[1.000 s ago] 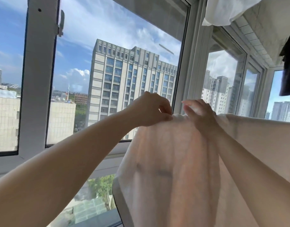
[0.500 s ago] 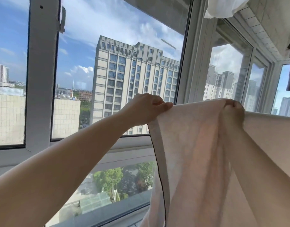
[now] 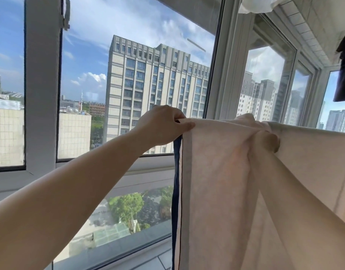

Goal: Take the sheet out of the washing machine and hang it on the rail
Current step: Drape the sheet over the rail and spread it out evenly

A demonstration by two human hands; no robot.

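Sheet draped at chest height by the window, both hands at its top edge.
Left hand (image 3: 163, 127) pinches the sheet (image 3: 216, 182) at its top left corner; right hand (image 3: 269, 141) is wrapped in fabric, grip can't be read. Blue-edged border hangs straight down. No containers visible.

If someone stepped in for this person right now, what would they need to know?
Left hand: pinches the sheet at its top left corner.
Right hand: grips bunched sheet further right, partly covered by the fabric.
Sheet: out of the machine, held up by the window, hanging down; its right part lies along a straight line, but no rail shows.
Left: spread the bunched middle flat, then let go.
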